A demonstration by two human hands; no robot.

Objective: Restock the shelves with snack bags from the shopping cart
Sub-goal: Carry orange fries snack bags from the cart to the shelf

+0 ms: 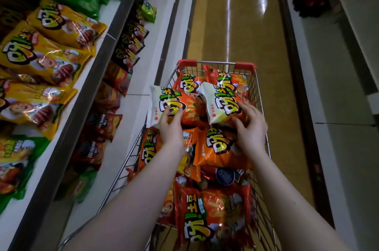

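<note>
Above the shopping cart [217, 63], the left hand [171, 129] pinches one snack bag [162, 103] and the right hand [251, 127] clasps a second bag [221, 105]. Both look light, puffy and slippery, best gripped by an edge.

I look down a narrow aisle with a glossy tan floor [242, 31] running straight ahead. Pale streaks of reflected light [228, 4] lie along its middle. The left shelving [115, 32] steps down in white boards, the upper one fronted by a grey metal edge. The right shelving [338, 148] is white too but dimmer, with a dark strip along its foot.
</note>
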